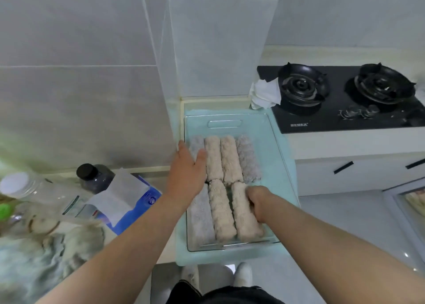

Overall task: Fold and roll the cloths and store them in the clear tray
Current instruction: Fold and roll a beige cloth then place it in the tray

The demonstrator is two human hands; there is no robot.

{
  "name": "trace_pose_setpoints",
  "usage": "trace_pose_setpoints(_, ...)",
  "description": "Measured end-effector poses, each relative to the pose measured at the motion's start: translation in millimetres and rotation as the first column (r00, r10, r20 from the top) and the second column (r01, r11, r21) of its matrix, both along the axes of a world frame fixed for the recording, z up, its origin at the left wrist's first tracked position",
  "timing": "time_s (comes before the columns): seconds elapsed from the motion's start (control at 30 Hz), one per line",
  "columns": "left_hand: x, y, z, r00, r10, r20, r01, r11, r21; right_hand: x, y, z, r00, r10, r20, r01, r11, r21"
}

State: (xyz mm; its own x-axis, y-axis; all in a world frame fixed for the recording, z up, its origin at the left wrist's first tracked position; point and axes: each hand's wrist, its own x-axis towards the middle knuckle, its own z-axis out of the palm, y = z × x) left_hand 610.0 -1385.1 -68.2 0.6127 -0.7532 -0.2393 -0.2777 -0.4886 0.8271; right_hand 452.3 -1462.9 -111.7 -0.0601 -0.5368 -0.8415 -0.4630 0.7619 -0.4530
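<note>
The clear tray (257, 122) stands on a pale green mat on the counter and holds several rolled cloths in two rows, beige and grey. My left hand (187, 168) lies flat with straight fingers on the grey roll (196, 142) at the far left of the back row, beside a beige roll (213, 159). My right hand (258, 201) curls its fingers round the far end of the beige roll (245, 221) at the right of the front row. A loose pile of fluffy cloths (39, 257) lies at the lower left.
A black gas hob (345, 96) with two burners sits at the right, a crumpled white rag (264, 94) at its left corner. Left of the tray are a blue tissue pack (138, 200), a dark-capped jar (94, 177) and clear bottles (20, 186). Tiled walls stand behind.
</note>
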Motion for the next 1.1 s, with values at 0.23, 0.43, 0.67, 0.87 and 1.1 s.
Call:
trace_pose_setpoints(0.23,0.1,1.9,-5.0,0.999,-0.007,0.037,0.008,0.999,-0.036,15.3,3.8,-21.4,0.958,0.265,-0.109,-0.274,0.958,-0.079)
trace_pose_setpoints(0.43,-0.4,4.0,-0.7,0.998,-0.017,0.058,0.018,1.0,-0.013,15.6,11.6,16.2,0.694,0.62,-0.367,-0.666,0.746,0.001)
trace_pose_setpoints(0.67,-1.1,6.4,1.5,0.998,-0.029,0.059,0.03,0.999,-0.017,4.9,22.2,44.9,0.93,0.363,-0.048,-0.342,0.907,0.245)
trace_pose_setpoints(0.87,-1.0,7.5,0.6,0.997,-0.029,0.073,0.031,0.999,-0.026,20.8,25.3,30.0,0.878,0.467,-0.106,-0.457,0.884,0.102)
trace_pose_setpoints(1.1,2.4,7.1,-6.2,0.996,-0.037,0.077,0.04,0.998,-0.04,13.9,28.8,21.9,0.956,0.289,0.041,-0.291,0.937,0.195)
